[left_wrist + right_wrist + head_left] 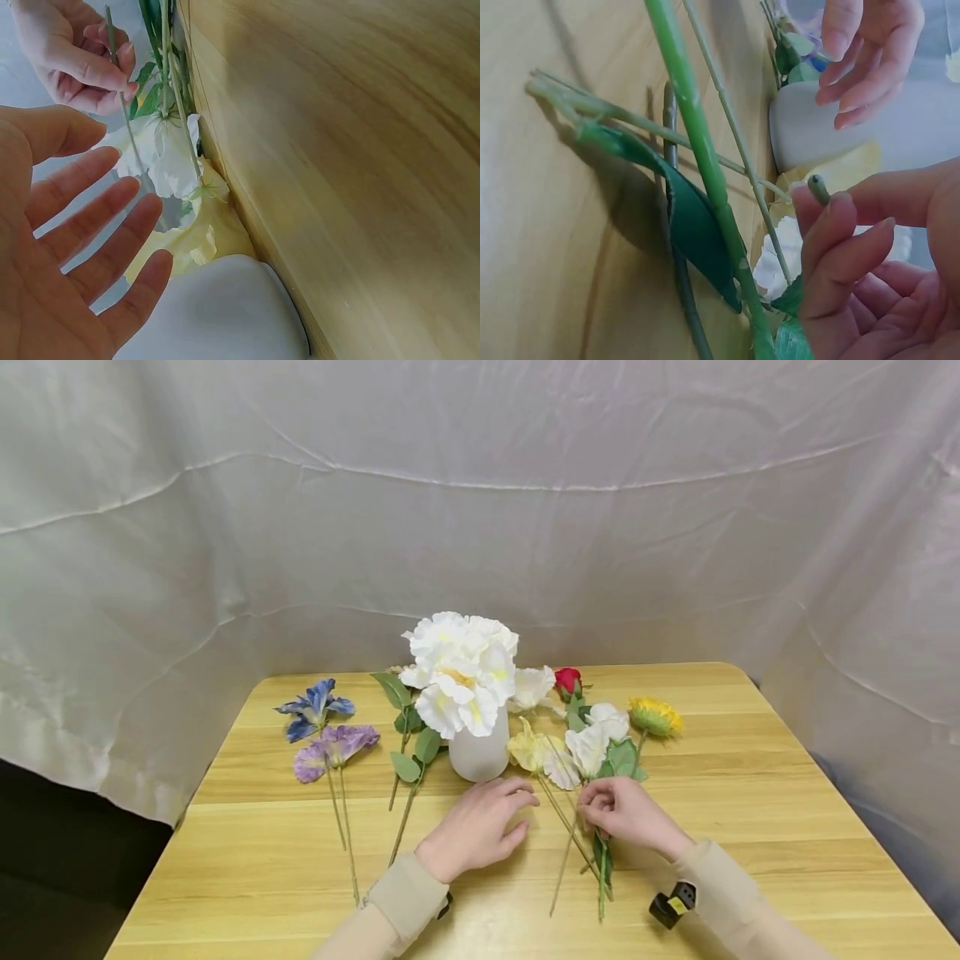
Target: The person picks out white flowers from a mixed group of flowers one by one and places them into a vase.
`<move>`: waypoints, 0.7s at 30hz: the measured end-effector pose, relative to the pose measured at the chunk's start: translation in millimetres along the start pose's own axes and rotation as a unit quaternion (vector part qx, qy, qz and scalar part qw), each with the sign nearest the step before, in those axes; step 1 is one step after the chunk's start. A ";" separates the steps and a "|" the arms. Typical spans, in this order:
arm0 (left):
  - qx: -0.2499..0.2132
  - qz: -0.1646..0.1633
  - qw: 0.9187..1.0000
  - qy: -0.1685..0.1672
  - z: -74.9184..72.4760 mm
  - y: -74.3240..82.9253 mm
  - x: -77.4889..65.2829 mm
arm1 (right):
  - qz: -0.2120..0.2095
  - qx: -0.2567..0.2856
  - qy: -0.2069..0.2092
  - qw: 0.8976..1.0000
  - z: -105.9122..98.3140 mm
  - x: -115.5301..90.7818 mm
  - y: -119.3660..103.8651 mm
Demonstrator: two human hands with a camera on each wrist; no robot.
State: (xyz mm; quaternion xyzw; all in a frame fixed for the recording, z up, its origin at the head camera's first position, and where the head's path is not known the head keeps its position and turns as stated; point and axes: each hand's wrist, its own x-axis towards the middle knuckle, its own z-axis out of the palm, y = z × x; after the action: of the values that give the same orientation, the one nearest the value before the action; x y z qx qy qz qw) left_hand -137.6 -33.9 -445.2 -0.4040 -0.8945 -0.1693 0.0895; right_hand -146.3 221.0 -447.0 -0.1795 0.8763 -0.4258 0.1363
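Note:
My right hand [621,810] pinches a thin green flower stem [114,45] near its cut end, between thumb and fingertips. Up and left from that hand, the stem runs toward a white flower [531,687] beside the vase; where it joins is hard to see. Below the right hand lie several stems, white flowers [588,747] and a yellow flower [528,750]. My left hand [480,827] hovers in front of the white vase [480,756], fingers spread and relaxed, holding nothing. Large ruffled white blooms [465,672] fill the vase's mouth.
To the left lie a blue flower [315,708], purple flowers [337,748] and leafy stems [408,767]. A red rose [567,681] and a yellow bloom [655,717] lie on the right. Grey cloth [480,543] hangs behind the wooden table [750,860].

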 end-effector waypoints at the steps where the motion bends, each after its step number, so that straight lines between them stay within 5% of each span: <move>1: -0.002 0.000 1.000 0.001 0.1 -0.2 0.2 | 0.003 0.009 0.002 1.000 0.1 -0.8 0.2; 21: -0.030 -0.023 0.999 0.001 -6.2 -0.7 0.5 | -0.052 0.124 0.090 0.987 -3.2 0.2 -6.1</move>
State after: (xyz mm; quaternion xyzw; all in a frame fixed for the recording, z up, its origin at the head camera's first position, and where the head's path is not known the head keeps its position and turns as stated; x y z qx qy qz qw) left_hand -138.4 -36.3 -439.5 -0.3857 -0.8980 -0.1984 0.0740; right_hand -146.4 219.6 -440.2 -0.1677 0.8150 -0.5519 0.0558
